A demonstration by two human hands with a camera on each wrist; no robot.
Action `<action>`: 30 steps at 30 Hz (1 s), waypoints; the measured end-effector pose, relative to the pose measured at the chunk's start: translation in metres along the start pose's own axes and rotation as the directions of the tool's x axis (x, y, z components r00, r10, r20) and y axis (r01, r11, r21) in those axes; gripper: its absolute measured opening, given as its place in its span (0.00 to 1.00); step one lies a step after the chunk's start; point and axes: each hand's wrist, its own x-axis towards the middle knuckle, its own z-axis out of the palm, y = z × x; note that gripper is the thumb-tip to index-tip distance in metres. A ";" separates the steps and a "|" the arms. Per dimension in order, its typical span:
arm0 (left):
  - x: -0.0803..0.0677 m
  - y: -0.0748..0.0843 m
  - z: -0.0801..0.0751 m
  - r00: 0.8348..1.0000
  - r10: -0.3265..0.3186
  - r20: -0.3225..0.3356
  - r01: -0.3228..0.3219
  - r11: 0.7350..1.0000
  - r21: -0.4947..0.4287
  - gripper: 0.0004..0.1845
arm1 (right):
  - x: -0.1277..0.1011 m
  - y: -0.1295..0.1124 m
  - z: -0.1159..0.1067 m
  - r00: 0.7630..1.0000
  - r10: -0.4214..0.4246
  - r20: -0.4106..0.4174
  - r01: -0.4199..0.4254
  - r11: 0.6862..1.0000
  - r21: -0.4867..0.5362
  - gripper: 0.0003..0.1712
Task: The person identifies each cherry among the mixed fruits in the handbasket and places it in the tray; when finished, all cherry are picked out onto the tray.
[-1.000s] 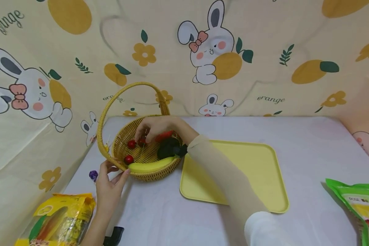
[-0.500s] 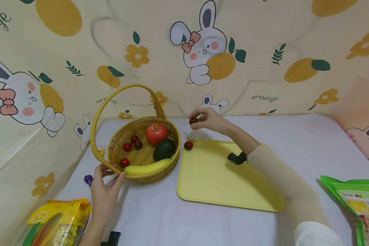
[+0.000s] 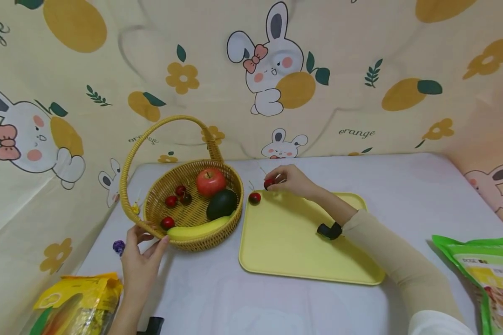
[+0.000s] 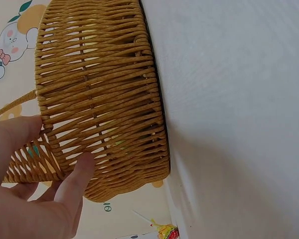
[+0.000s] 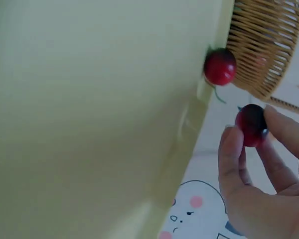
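My right hand [image 3: 286,179] pinches a red cherry [image 3: 269,183] [image 5: 250,124] just over the far left corner of the yellow tray [image 3: 302,251]. A second cherry [image 3: 254,198] [image 5: 220,66] lies on that corner of the tray. My left hand [image 3: 140,251] holds the near rim of the wicker basket [image 3: 230,179] [image 4: 99,94], thumb and fingers on its weave. Inside the basket lie an apple [image 3: 211,182], an avocado [image 3: 221,204], a banana [image 3: 197,230] and several cherries [image 3: 172,201].
A yellow snack bag [image 3: 75,302] lies at the near left and a green bag [image 3: 482,274] at the near right. A small purple object [image 3: 118,246] sits left of my left hand. A printed cloth wall [image 3: 360,83] closes the back and sides.
My right hand carried a cherry from the basket across to the tray's far left corner and lowered it; another cherry now lies on the tray. My left hand stayed on the basket.
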 end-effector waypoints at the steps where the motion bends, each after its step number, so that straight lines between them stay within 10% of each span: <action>1: 0.000 0.000 0.000 1.000 0.001 0.000 -0.001 1.000 0.002 0.28 | -0.001 0.001 0.002 1.000 -0.004 0.003 0.004 1.000 -0.015 0.14; 30: -0.001 0.000 0.000 1.000 -0.029 0.007 0.029 0.999 0.016 0.29 | -0.014 0.003 0.018 0.989 0.145 -0.008 -0.144 0.972 -0.184 0.12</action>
